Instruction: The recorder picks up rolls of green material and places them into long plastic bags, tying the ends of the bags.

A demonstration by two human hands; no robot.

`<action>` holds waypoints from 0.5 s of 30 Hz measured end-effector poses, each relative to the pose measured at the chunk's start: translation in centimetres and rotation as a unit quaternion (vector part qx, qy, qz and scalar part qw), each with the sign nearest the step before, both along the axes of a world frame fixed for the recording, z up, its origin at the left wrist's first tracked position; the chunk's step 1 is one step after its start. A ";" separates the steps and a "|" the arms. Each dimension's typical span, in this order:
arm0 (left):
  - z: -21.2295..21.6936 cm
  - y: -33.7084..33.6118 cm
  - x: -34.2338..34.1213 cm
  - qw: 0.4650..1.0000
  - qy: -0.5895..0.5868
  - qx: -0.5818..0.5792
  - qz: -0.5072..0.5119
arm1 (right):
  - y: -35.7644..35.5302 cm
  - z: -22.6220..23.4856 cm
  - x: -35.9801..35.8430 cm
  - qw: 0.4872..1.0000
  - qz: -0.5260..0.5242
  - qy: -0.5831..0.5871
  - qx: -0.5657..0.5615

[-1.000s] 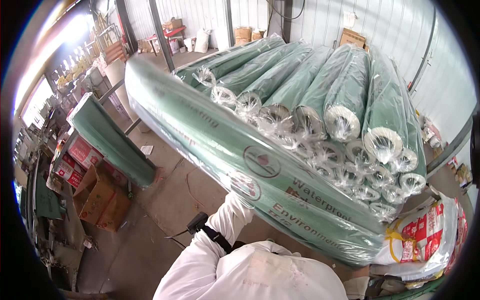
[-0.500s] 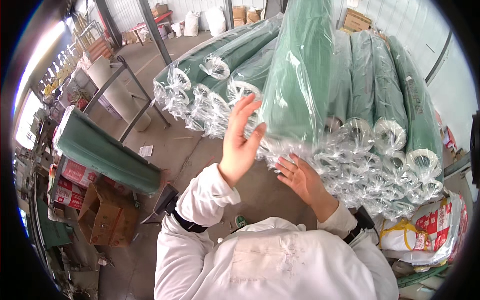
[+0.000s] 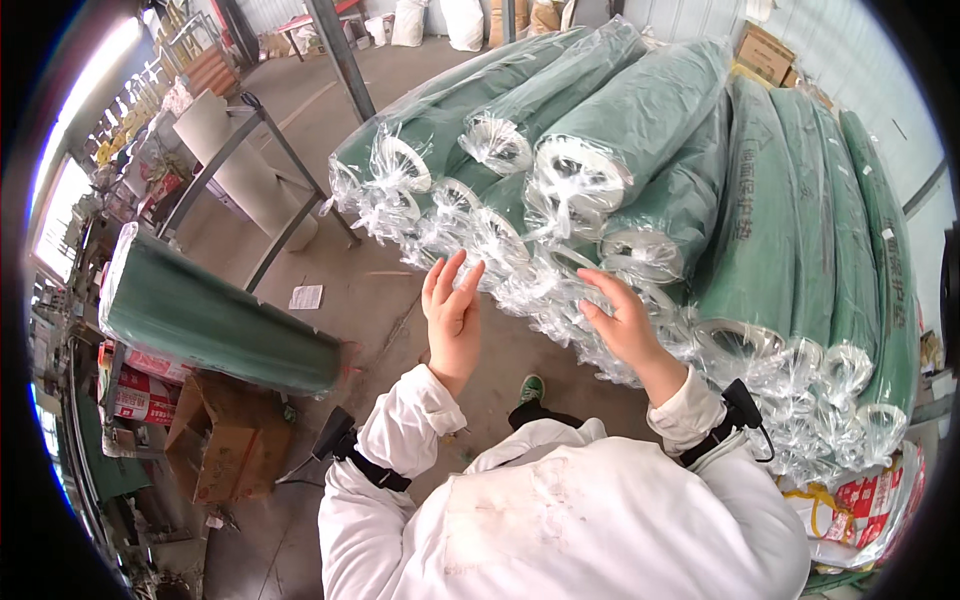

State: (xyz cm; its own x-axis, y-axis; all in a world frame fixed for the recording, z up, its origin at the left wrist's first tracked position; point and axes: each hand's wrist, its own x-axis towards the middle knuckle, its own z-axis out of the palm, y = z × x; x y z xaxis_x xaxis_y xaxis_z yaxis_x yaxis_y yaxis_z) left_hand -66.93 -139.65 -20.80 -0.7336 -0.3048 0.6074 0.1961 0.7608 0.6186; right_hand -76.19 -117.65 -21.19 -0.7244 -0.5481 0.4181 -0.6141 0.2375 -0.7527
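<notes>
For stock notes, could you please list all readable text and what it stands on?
Wording left uncopied; printing shows:
Dark characters: green plastic-wrapped roll, right of centre.
Dark characters: green wrapped roll, far right.
Too small or blurred to read: red-and-white sack, red-and-white carton, white paper, brown cardboard box, upper right.

Stack of green plastic-wrapped cylindrical rolls [image 3: 640, 110]: ahead of you, running to your right. Your bare left hand [image 3: 455, 332] and bare right hand [image 3: 628, 330]: side by side before its near ends. Single green cylindrical roll [image 3: 220, 312]: your left, open brown cardboard box [image 3: 235, 445] just your side of it. White rectangular paper sheet [image 3: 306, 297]: on the grey floor [image 3: 375, 335] between single roll and stack.
</notes>
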 end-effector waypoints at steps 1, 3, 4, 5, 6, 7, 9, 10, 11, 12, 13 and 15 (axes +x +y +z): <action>-0.2 -0.6 -1.5 1.000 -0.008 -0.004 -0.009 | -1.2 -3.2 -1.9 0.986 0.020 -0.156 -0.057; -1.2 -2.2 -4.0 0.998 -0.054 -0.027 -0.005 | -3.4 -4.7 -5.1 0.857 -0.012 -0.504 -0.107; -1.5 -2.9 -4.8 0.994 -0.100 -0.048 -0.007 | -4.7 -6.1 -6.9 0.854 -0.008 -0.510 -0.107; -1.4 -3.7 -5.8 0.986 -0.159 -0.057 -0.012 | -5.9 -8.7 -9.3 0.811 -0.070 -0.567 -0.129; -1.6 -4.6 -7.1 0.985 -0.162 -0.061 -0.008 | -7.7 -8.8 -11.2 0.762 -0.128 -0.618 -0.148; -2.1 -5.6 -8.5 0.978 -0.197 -0.074 -0.007 | -8.5 -8.7 -12.8 0.771 -0.139 -0.596 -0.177; -3.5 -7.5 -10.7 0.964 -0.252 -0.081 -0.012 | -10.1 -11.0 -17.1 0.744 -0.178 -0.604 -0.224; -4.3 -8.0 -11.8 0.963 -0.257 -0.084 -0.020 | -9.8 -14.1 -19.3 0.718 -0.220 -0.604 -0.267; -4.4 -7.0 -14.1 0.957 -0.270 -0.085 -0.059 | -5.2 -23.7 -23.5 0.685 -0.153 -0.608 -0.372; -5.2 -7.5 -15.0 0.951 -0.292 -0.080 -0.062 | -6.1 -24.4 -23.1 0.680 -0.157 -0.611 -0.373; -5.5 -7.6 -15.8 0.944 -0.313 -0.078 -0.067 | -7.0 -23.9 -22.1 0.812 -0.212 -0.494 -0.225; -7.3 -8.6 -18.5 0.955 -0.268 -0.069 -0.108 | -9.3 -13.0 -16.7 0.861 -0.205 -0.453 -0.102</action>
State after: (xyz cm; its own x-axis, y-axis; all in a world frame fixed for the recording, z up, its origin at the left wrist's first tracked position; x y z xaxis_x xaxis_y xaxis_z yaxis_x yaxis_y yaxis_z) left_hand -85.41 -148.24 -28.14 -0.9871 -0.0557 0.1501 0.0405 0.8203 0.5705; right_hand -92.89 -126.98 -34.15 -0.9192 -0.1500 -0.3641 0.3522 0.1009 -0.9305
